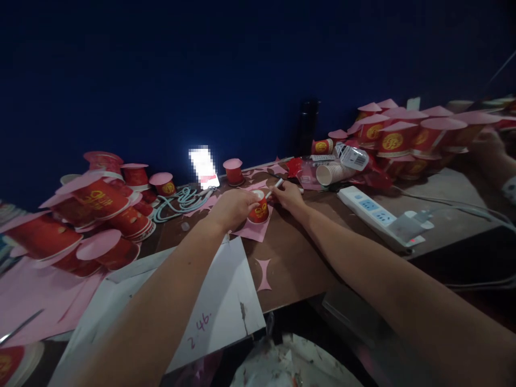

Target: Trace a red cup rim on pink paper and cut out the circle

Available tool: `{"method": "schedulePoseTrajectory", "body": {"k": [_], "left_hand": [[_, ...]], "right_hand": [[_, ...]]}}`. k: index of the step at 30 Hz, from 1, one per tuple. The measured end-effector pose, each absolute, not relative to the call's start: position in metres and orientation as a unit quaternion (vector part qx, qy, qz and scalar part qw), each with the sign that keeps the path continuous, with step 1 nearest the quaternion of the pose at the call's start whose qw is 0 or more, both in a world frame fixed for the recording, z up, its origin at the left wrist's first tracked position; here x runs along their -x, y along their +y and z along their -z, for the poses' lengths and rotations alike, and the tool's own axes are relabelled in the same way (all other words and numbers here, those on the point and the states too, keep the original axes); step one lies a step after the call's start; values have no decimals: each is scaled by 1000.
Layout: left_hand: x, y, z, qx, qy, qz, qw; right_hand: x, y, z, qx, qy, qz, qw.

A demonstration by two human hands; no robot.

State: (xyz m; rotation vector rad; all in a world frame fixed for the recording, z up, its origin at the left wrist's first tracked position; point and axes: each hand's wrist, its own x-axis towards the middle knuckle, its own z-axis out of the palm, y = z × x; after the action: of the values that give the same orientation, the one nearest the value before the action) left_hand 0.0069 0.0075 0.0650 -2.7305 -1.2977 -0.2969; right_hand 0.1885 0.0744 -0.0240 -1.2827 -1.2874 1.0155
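Observation:
A red paper cup (258, 213) with gold print stands on a pink paper sheet (253, 233) in the middle of the table. My left hand (237, 207) has its fingers closed on the cup's left side near the top. In my right hand (291, 196), a slim white stick-like tool (276, 186) is pinched, its lower tip close to the cup's upper edge. The tool's exact kind cannot be made out. Behind them is another red cup (234, 173) topped by a pink paper disc. A pink paper offcut (264, 274) lies in front.
Pink-topped red cups pile up at left (100, 196) and right (397, 141). A glowing phone (205, 165), pale cable (171, 209), stacked cups (330, 174) and white power strip (368, 210) surround the work. A white box (226, 301) lies front left. Another person's hand (489, 153) is far right.

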Motion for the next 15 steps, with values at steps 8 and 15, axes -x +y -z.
{"method": "schedulePoseTrajectory", "body": {"k": [8, 15], "left_hand": [[-9, 7, -68, 895, -435, 76, 59], [-9, 8, -69, 898, -431, 67, 54]], "right_hand": [[-185, 72, 15, 518, -478, -483, 520], [-184, 69, 8, 509, -460, -520, 509]]}}
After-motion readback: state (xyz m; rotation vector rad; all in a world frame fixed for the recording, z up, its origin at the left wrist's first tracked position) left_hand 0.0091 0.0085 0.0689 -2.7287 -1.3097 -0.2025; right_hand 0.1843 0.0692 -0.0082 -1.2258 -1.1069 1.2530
